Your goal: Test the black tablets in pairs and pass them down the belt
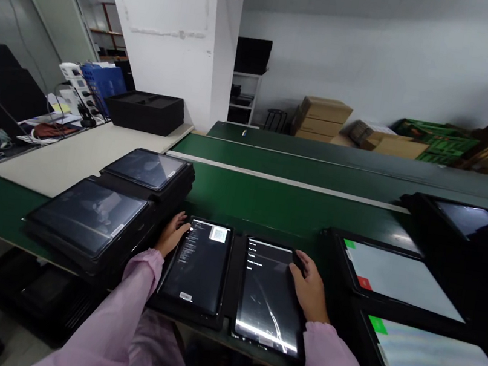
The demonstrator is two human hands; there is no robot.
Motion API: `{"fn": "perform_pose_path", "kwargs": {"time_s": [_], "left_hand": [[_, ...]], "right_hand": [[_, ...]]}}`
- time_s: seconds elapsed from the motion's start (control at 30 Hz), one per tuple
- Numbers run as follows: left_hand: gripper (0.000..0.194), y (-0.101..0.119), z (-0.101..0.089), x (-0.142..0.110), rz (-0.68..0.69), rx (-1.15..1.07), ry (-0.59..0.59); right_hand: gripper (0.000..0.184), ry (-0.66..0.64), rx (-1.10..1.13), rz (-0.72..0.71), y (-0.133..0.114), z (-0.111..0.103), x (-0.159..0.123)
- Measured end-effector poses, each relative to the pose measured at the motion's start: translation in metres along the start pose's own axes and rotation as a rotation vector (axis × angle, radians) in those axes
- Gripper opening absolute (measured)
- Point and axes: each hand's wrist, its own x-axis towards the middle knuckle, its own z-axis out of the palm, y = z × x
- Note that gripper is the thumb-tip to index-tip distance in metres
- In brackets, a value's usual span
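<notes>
Two dark tablets lie side by side in black trays on the green bench in front of me. The left tablet (199,265) shows small text and a code square at its top. My left hand (172,232) rests at its upper left edge, fingers curled against the frame. The right tablet (268,294) shows a short text menu. My right hand (310,286) lies on its right side, fingers stretched flat toward the screen's upper right. Both sleeves are pink.
Stacks of tablets in black trays (86,220) stand at the left. Lit tablets (399,276) with white screens sit at the right. A green conveyor belt (299,179) runs behind. Cardboard boxes (322,118) and green crates (438,141) line the far wall.
</notes>
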Motion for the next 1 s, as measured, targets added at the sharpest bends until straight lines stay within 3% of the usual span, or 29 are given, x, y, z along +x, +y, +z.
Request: {"fn": "perform_pose_path", "kwargs": {"time_s": [0.23,0.47,1.0], "left_hand": [[0.052,-0.005,0.005,0.011,-0.069,-0.014,0.049],[0.061,-0.004,0.008,0.012,-0.071,0.015,0.062],[0.061,0.006,-0.007,-0.002,0.107,-0.041,-0.033]], "right_hand": [[0.065,0.033,-0.038,0.027,0.012,0.003,0.007],[0.066,0.048,0.025,0.220,-0.001,0.005,0.012],[0.064,0.054,0.016,0.145,-0.003,0.007,0.015]]}}
